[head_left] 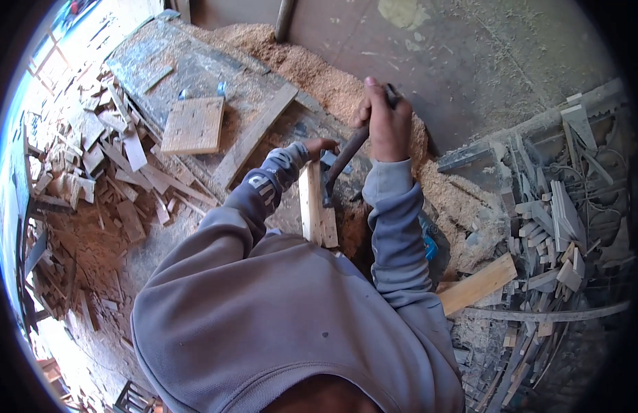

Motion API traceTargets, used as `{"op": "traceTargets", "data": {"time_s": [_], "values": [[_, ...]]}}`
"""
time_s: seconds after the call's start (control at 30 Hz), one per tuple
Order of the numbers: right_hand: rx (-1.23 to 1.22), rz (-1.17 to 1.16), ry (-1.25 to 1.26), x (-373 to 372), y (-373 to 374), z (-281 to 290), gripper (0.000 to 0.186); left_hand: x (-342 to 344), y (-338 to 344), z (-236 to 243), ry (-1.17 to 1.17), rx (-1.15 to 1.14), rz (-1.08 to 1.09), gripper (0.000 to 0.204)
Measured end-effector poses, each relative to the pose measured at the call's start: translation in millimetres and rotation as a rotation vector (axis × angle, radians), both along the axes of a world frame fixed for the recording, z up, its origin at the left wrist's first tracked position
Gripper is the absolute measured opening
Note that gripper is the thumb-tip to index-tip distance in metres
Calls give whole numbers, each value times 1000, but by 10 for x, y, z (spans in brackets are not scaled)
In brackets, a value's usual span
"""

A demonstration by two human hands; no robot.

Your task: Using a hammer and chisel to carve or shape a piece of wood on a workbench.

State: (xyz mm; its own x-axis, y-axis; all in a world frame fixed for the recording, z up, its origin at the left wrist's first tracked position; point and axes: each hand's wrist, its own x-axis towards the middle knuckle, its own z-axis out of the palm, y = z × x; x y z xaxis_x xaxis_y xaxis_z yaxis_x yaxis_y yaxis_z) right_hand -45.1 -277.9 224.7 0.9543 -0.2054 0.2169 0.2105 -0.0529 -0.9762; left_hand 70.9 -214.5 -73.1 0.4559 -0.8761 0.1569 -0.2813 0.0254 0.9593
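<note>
My right hand is closed around the handle of a dark hammer. Its head hangs low, beside a narrow piece of pale wood. My left hand is at the far end of that wood, fingers curled in and partly hidden by the grey sleeve; it appears to grip the piece. A small blue-grey scrap shows just beneath the left fingers. A second short wooden piece lies against the narrow one, close to my body.
A worn bench top bears a square wooden block and a long board. Sawdust is heaped along its far side. Wood offcuts pile up on the left; more scraps and a plank lie right.
</note>
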Motion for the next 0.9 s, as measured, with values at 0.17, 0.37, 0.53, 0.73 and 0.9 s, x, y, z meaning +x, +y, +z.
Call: {"op": "traceTargets", "data": {"time_s": [0.17,0.37,0.53,0.73,0.9], "values": [[-35,57,-85,186,-6,112,34,39,-225,354,485,87,1,26],[57,108,-47,144,101,141,41,-131,-119,459,573,219,208,28],[9,54,-169,-4,316,129,41,-69,-436,630,607,294,439,32],[-26,-39,-323,-65,390,-24,29,-292,-125,659,518,374,494,37],[-290,-438,-624,-237,557,106,22,-183,690,670,366,419,393,42]]}}
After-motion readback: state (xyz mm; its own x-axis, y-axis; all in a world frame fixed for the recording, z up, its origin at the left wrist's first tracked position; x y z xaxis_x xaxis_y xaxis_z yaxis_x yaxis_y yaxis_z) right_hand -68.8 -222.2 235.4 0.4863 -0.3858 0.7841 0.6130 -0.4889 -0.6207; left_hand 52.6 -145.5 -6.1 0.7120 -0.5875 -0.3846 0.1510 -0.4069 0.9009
